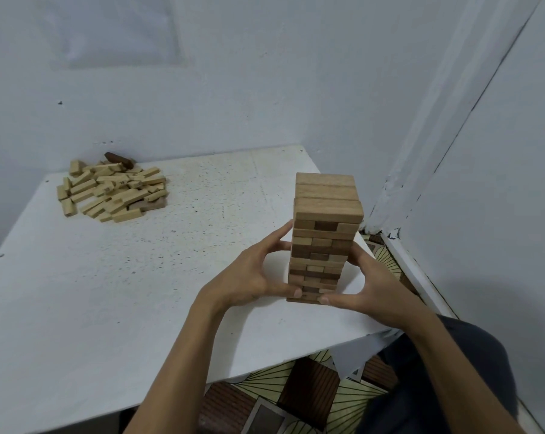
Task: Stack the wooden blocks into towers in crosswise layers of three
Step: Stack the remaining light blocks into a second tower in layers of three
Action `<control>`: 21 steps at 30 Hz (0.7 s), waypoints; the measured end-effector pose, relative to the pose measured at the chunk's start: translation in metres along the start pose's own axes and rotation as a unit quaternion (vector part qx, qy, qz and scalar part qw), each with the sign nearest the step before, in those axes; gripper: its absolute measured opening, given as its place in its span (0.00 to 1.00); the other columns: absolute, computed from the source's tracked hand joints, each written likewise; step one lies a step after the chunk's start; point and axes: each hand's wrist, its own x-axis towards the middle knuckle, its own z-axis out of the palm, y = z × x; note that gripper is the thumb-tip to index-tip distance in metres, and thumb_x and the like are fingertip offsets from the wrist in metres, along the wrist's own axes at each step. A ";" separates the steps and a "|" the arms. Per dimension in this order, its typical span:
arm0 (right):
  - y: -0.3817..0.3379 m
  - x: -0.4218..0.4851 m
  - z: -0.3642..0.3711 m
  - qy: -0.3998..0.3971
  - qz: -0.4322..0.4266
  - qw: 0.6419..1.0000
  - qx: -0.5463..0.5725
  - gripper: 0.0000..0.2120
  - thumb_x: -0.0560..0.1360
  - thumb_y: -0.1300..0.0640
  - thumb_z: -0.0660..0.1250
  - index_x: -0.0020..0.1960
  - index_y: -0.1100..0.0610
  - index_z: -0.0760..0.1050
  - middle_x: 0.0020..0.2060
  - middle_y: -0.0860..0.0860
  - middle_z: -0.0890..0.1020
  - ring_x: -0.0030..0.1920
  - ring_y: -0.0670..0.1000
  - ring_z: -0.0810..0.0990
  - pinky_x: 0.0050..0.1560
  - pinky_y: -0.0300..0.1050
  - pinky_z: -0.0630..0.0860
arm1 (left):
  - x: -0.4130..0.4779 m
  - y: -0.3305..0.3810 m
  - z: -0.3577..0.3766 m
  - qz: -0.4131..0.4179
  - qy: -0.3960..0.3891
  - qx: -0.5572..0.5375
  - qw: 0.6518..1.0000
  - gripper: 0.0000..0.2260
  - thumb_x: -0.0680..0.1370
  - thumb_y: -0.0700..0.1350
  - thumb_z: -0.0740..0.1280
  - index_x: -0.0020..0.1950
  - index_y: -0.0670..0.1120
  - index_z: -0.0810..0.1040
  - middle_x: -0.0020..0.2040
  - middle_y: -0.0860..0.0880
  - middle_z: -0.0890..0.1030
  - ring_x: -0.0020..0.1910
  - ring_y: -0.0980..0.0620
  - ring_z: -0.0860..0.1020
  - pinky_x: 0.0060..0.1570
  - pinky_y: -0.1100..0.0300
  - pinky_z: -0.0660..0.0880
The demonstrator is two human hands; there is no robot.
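A tall tower of wooden blocks (pixel 324 233) stands near the right edge of the white table (pixel 158 270), built in crosswise layers of three, light and dark blocks mixed. My left hand (pixel 255 274) cups its left side, fingers against the upper part and thumb at the base. On the other side my right hand (pixel 368 289) holds the tower, with its thumb at the bottom front corner. A loose pile of light wooden blocks (pixel 111 189) lies at the table's far left.
A dark brown block (pixel 119 159) sits at the back of the pile. Pale walls close in behind and to the right of the table. Patterned floor (pixel 296 393) shows below the table's near edge, beside my dark-clothed leg (pixel 452 371).
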 end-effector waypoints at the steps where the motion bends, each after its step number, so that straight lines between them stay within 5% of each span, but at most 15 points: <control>1: 0.002 0.000 0.001 -0.001 0.001 1.000 -0.003 0.49 0.64 0.39 0.79 0.77 0.39 0.55 0.68 0.38 0.72 0.69 0.37 0.67 0.72 0.54 0.67 | 0.000 -0.002 0.001 -0.005 -0.005 0.004 1.000 0.45 0.66 0.50 0.81 0.78 0.58 0.61 0.68 0.59 0.75 0.71 0.58 0.69 0.73 0.42 0.64; 8: 0.009 -0.002 0.007 -0.008 -0.002 1.000 -0.029 0.50 0.67 0.46 0.80 0.79 0.44 0.53 0.67 0.37 0.68 0.59 0.20 0.61 0.67 0.39 0.63 | 0.000 -0.009 0.008 -0.016 -0.012 0.029 0.999 0.45 0.65 0.54 0.81 0.77 0.60 0.61 0.68 0.60 0.74 0.71 0.57 0.69 0.72 0.43 0.65; 15: 0.008 -0.001 0.008 -0.017 0.017 0.998 -0.050 0.49 0.67 0.48 0.79 0.78 0.43 0.52 0.60 0.28 0.62 0.55 0.16 0.58 0.64 0.35 0.60 | 0.001 -0.015 0.011 -0.012 -0.004 0.054 0.998 0.45 0.63 0.58 0.80 0.76 0.61 0.63 0.66 0.61 0.75 0.68 0.55 0.69 0.69 0.43 0.66; 21: 0.008 -0.002 0.008 -0.014 0.025 0.998 -0.061 0.49 0.67 0.47 0.79 0.78 0.45 0.53 0.60 0.28 0.63 0.57 0.18 0.59 0.66 0.38 0.60 | 0.000 -0.014 0.013 -0.001 0.009 0.074 0.997 0.42 0.67 0.53 0.80 0.77 0.56 0.64 0.66 0.59 0.75 0.63 0.74 0.65 0.75 0.42 0.55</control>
